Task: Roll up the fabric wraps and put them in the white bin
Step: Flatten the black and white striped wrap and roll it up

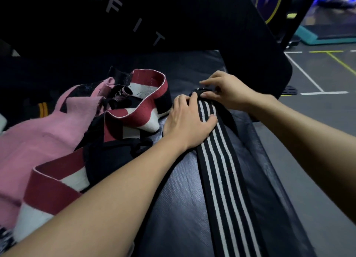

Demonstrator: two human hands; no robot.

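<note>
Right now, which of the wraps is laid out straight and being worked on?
The black wrap with white stripes, flat along the bench under both hands. The red-and-white wrap and the pink wrap lie crumpled in the pile, untouched.

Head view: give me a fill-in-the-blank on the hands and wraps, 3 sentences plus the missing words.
1. The wrap laid out straight on the dark padded bench is black with ____ stripes.
2. The left hand rests on the striped wrap, while the right hand works at its ____ end.
3. The loose pile of pink, red and white wraps lies to the ____ of the striped wrap.

Missing words: white; far; left
</note>
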